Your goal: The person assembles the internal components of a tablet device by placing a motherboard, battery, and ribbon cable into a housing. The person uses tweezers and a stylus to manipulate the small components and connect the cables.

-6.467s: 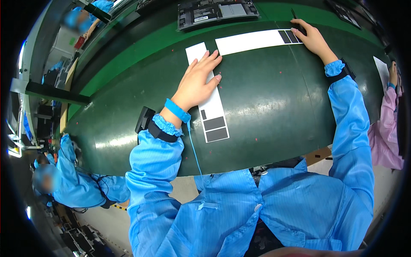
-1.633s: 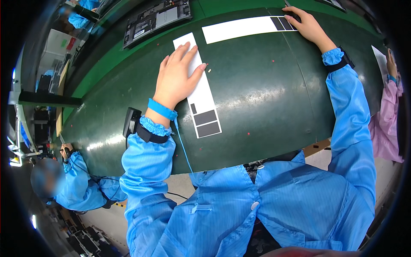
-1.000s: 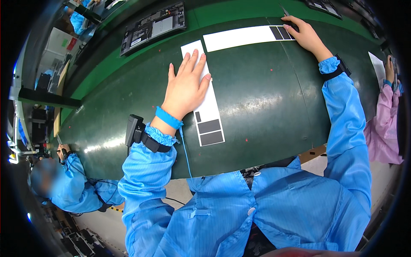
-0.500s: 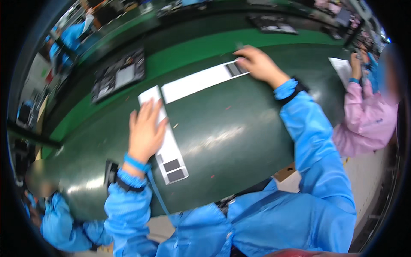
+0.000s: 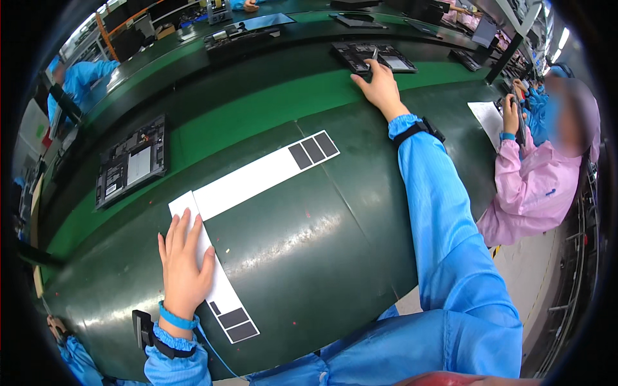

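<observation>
Far left, an opened laptop base (image 5: 131,168) lies on the green belt strip, well apart from both hands. Left hand (image 5: 185,257) is flat, fingers spread, pinning the near white strip (image 5: 217,283) to the dark mat (image 5: 302,244); keep the palm pressing so it stays square against the second white strip (image 5: 261,177), whose end it meets. Right hand (image 5: 381,87) is stretched far out, fingers closed on a thin pen-like tool (image 5: 373,56) at another opened laptop (image 5: 376,56). Move that arm high over the strips. Mat centre is bare, with room there. Mat's near edge is close to the body. Right: co-worker in a pink sleeve (image 5: 524,186), tight clearance.
</observation>
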Demonstrator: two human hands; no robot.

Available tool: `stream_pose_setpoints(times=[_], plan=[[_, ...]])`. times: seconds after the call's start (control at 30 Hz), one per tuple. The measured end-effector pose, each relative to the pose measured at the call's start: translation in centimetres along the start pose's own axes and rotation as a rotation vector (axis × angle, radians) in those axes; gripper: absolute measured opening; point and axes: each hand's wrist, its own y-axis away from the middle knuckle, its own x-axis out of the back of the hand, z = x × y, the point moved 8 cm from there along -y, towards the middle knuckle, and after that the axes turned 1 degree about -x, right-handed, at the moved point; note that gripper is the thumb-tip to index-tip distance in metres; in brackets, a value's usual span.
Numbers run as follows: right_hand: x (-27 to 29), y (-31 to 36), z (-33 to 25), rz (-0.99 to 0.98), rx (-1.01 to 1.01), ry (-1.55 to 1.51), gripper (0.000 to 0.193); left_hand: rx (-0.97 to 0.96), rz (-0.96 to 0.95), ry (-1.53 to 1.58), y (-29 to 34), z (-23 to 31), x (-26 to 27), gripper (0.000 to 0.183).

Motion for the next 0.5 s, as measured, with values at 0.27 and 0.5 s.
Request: stream_pose_setpoints(times=[0.27,0.5], plan=[[-6.5,-4.7,1.9,-0.249,-0.365,0.085,0.088,-0.016,-0.012,0.003,0.2,-0.7,-0.2,0.06],[-3.6,-4.6,1.4,-0.013,-0.222,-0.094,0.052,0.001,-0.015,0.003,0.3,-0.7,0.1,0.059]])
